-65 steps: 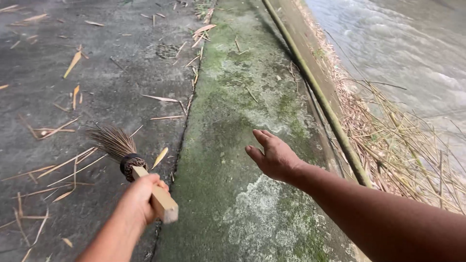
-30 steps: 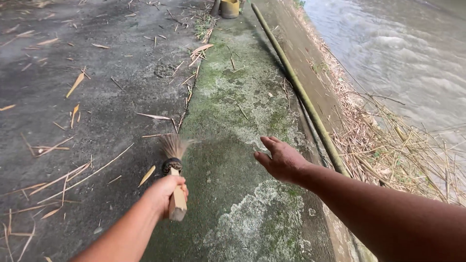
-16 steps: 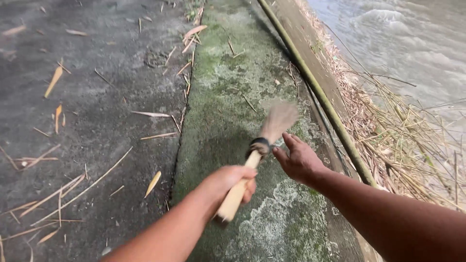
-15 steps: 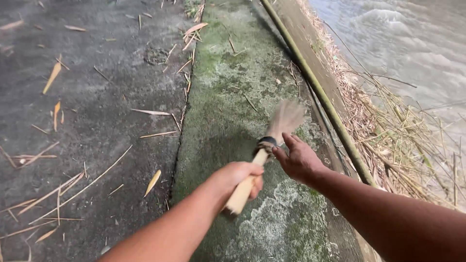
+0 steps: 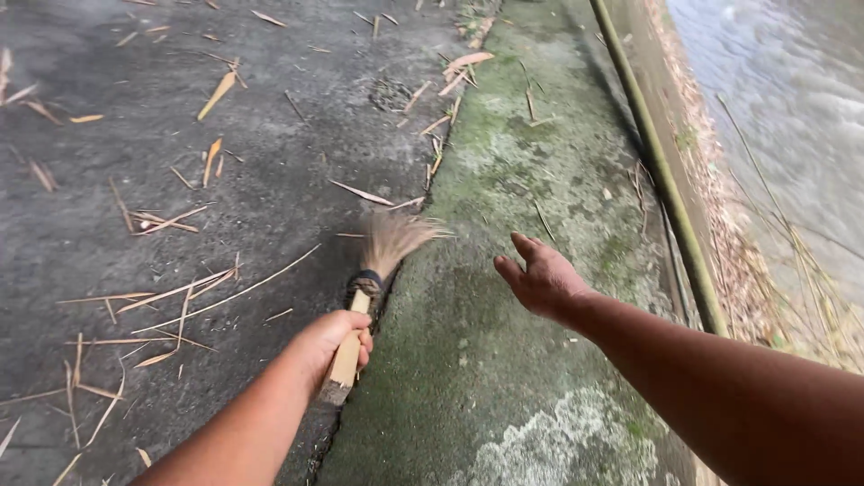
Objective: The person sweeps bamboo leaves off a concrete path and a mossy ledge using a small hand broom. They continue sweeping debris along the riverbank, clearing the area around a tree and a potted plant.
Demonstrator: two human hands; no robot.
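Observation:
My left hand (image 5: 331, 346) grips the pale wooden handle of a short hand broom (image 5: 373, 270). Its tan bristles fan out over the seam between dark wet concrete and a mossy green strip. A dark band binds the bristles to the handle. My right hand (image 5: 543, 279) hovers open above the mossy strip to the right of the broom, fingers spread, holding nothing. Dry bamboo leaves and thin sticks (image 5: 180, 292) lie scattered on the dark concrete left of the broom.
A mossy concrete strip (image 5: 540, 180) runs up the middle. A long green pipe (image 5: 661, 171) lines a low kerb on the right. Beyond it flows grey water (image 5: 792, 99), with dry grass stalks (image 5: 783, 270) along the bank.
The broom swung right across the mossy strip towards my right hand, then came back left to the seam. My right hand stayed raised and open.

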